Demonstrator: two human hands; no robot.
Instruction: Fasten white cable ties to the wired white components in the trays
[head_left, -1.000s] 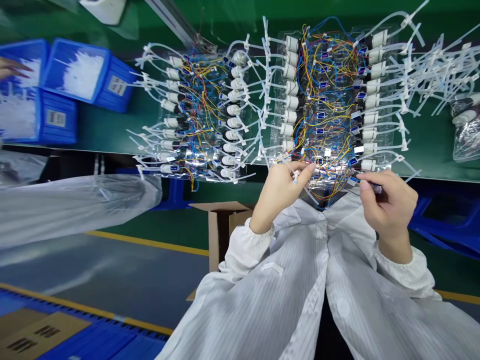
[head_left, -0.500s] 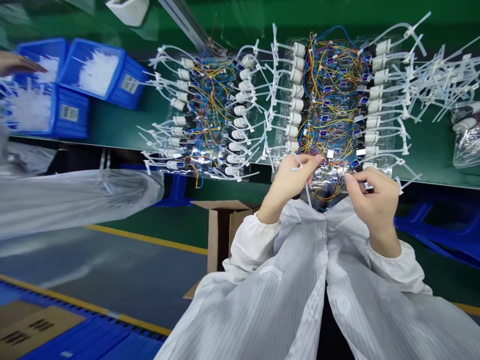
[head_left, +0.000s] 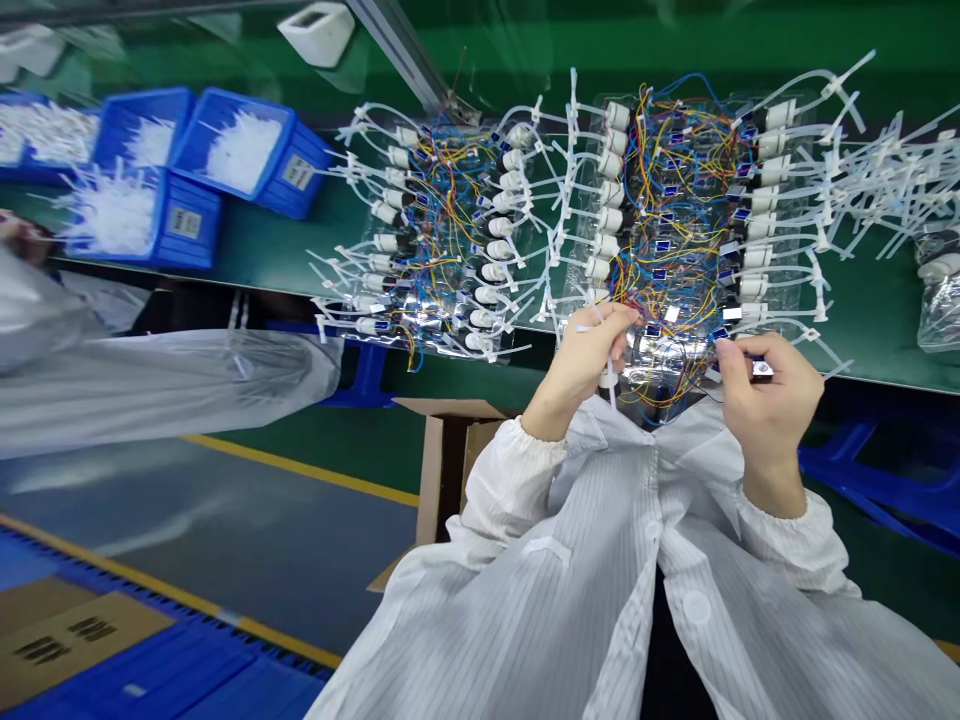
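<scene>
— From the head view, holding what with the left hand (head_left: 577, 362)?
— Pinching at the lower left of the larger wired assembly (head_left: 664, 240), thumb and index finger nearly together, grip closed on a slim white tube (head_left: 612, 388) hanging below the fingers. Touching red wires (head_left: 630, 308) at the fingertips too, as far as can be made out.
— And with the right hand (head_left: 774, 395)?
— Curled at the lower right of the same assembly, grip closed around a small dark piece (head_left: 762, 369), partly hidden by the fingers.
— Lying where, that assembly?
— Along the near edge of the green surface (head_left: 259, 240), just in front of the white coat (head_left: 547, 590), with white cylinders (head_left: 761, 226) down both sides and tangled wires between.
— Next to what?
— Left of it, a smaller wired assembly (head_left: 442, 235); further left, blue bins (head_left: 304, 190) of white pieces (head_left: 241, 150). To the right, a heap of white ties (head_left: 889, 180) and a clear bag (head_left: 941, 312). Below the surface, an open cardboard box (head_left: 430, 480).
</scene>
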